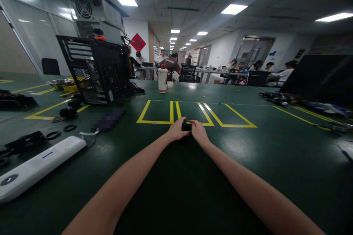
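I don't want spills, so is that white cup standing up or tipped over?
Upright: the white cup stands on its base on the green table, with its red top uppermost. I can't tell whether it's full.

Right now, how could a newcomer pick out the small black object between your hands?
Start at the green table, then its yellow tape outlines near the centre. By their near edge, the left hand and right hand meet at a small black object. Unlike the black parts lying at left, this one is held.
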Available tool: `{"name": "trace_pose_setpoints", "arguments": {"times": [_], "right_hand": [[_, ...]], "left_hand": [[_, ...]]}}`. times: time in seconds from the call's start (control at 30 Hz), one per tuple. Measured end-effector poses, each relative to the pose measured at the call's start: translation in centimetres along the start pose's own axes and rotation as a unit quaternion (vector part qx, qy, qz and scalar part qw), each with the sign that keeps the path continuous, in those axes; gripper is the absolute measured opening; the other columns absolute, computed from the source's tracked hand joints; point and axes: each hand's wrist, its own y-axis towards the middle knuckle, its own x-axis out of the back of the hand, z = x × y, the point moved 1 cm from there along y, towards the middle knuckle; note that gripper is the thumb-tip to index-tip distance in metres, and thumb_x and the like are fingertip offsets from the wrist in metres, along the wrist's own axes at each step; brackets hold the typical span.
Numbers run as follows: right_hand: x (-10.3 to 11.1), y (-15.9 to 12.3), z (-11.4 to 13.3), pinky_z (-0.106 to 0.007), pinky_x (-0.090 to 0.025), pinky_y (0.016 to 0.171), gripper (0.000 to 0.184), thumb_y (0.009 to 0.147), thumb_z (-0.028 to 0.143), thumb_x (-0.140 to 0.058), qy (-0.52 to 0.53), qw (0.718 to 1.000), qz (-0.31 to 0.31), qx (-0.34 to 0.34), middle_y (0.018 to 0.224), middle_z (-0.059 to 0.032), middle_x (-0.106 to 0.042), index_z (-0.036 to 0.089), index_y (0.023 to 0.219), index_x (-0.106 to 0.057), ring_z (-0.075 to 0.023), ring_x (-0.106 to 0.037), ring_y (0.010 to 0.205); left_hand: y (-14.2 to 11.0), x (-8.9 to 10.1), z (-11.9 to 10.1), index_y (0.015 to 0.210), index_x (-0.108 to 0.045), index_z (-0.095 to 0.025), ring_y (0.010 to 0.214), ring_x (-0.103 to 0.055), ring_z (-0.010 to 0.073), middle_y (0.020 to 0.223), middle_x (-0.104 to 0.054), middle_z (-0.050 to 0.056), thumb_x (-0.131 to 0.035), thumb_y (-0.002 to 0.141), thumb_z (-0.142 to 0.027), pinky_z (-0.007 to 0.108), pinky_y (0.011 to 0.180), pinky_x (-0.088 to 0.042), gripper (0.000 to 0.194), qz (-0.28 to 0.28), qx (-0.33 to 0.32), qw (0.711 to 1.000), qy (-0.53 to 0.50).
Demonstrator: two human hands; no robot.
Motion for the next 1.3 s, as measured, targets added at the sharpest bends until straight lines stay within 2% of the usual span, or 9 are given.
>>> {"name": "trace_pose_setpoints", "arguments": {"times": [0.13,0.3,0.47,0.63,0.73,0.87,1.0,1.13,1.3], "right_hand": [[0.9,0.4,-1.2,-0.033,-0.034,0.086,0.031,0.08,0.023,-0.032,-0.011,1.0,-0.01,-0.002,0.101,-0.0094,-0.055,0.016,0.099,-0.055,-0.0197,-0.048,0.098],[1.3,-1.1,-0.6,-0.035,-0.034,0.085,0.027,0.08,0.024,-0.038,-0.037,0.994,0.078,0.066,0.098,-0.0089,-0.058,0.016,0.096,-0.058,-0.0192,-0.051,0.093],[3.1,-5.7,1.1,-0.039,-0.032,0.088,0.028,0.075,0.032,-0.049,0.009,0.979,0.141,0.148,0.104,-0.0055,-0.057,0.022,0.099,-0.058,-0.0217,-0.047,0.1],[4.5,-11.7,4.0,-0.04,-0.035,0.084,0.033,0.071,0.033,-0.054,0.028,0.967,0.214,0.137,0.104,-0.0041,-0.056,0.028,0.104,-0.055,-0.0231,-0.046,0.098],[3.4,-15.2,7.3,-0.036,-0.04,0.077,0.031,0.072,0.037,-0.053,0.086,0.955,0.268,0.095,0.1,-0.0038,-0.056,0.028,0.102,-0.055,-0.0207,-0.05,0.091],[-0.4,-18.6,12.4,-0.03,-0.043,0.075,0.03,0.075,0.034,-0.05,0.191,0.914,0.354,0.058,0.096,-0.0038,-0.058,0.023,0.102,-0.053,-0.0168,-0.054,0.086],[-3.8,-19.5,15.4,-0.029,-0.043,0.077,0.03,0.071,0.026,-0.054,0.249,0.879,0.401,0.076,0.098,-0.0035,-0.059,0.022,0.101,-0.054,-0.0164,-0.056,0.089],[-5.9,-19.3,16.1,-0.028,-0.046,0.072,0.041,0.058,0.016,-0.065,0.285,0.845,0.452,0.035,0.092,-0.002,-0.062,0.02,0.097,-0.055,-0.0172,-0.059,0.084],[-6.7,-19.2,16.4,-0.028,-0.046,0.07,0.034,0.055,0.017,-0.067,0.28,0.85,0.446,0.034,0.088,-0.0011,-0.061,0.019,0.088,-0.059,-0.0165,-0.06,0.08]], "left_hand": [[1.3,-1.1,-0.5,0.123,-0.028,-0.014,0.106,-0.046,0.0282,0.116,-0.046,0.015,-0.06,0.066,-0.034,0.041,0.087,-0.036,0.068,-0.017,0.008,0.999,0.048],[-0.8,-0.3,-0.6,0.123,-0.027,-0.011,0.11,-0.042,0.0277,0.118,-0.043,0.017,-0.058,0.068,-0.035,0.043,0.09,-0.034,0.067,-0.023,0.0,0.999,0.033],[-8.8,3.6,-1.1,0.123,-0.027,-0.016,0.11,-0.042,0.0245,0.12,-0.042,0.013,-0.058,0.069,-0.037,0.041,0.092,-0.035,0.066,0.035,-0.024,0.998,-0.035],[-19.7,8.1,-1.7,0.126,-0.023,-0.025,0.111,-0.043,0.0213,0.121,-0.043,0.007,-0.058,0.07,-0.035,0.041,0.095,-0.034,0.067,0.083,0.055,0.992,-0.081],[-24.8,9.7,-1.7,0.125,-0.025,-0.029,0.113,-0.042,0.0226,0.123,-0.043,0.006,-0.056,0.071,-0.032,0.044,0.098,-0.031,0.063,0.07,0.1,0.99,-0.064],[-28.3,10.4,-0.5,0.126,-0.024,-0.028,0.115,-0.039,0.0256,0.126,-0.04,0.008,-0.055,0.071,-0.028,0.047,0.098,-0.028,0.064,0.033,0.13,0.99,-0.049],[-29.2,11.0,0.8,0.126,-0.023,-0.025,0.116,-0.037,0.0262,0.127,-0.038,0.009,-0.056,0.07,-0.027,0.046,0.099,-0.028,0.065,-0.005,0.133,0.991,-0.031],[-29.4,11.9,1.3,0.126,-0.023,-0.024,0.115,-0.039,0.0254,0.126,-0.04,0.009,-0.056,0.069,-0.028,0.043,0.097,-0.032,0.065,-0.004,0.146,0.989,-0.029],[-29.3,12.1,1.4,0.121,-0.027,-0.023,0.111,-0.043,0.0229,0.122,-0.042,0.008,-0.057,0.067,-0.027,0.037,0.094,-0.036,0.062,-0.024,0.132,0.991,-0.02]]}}
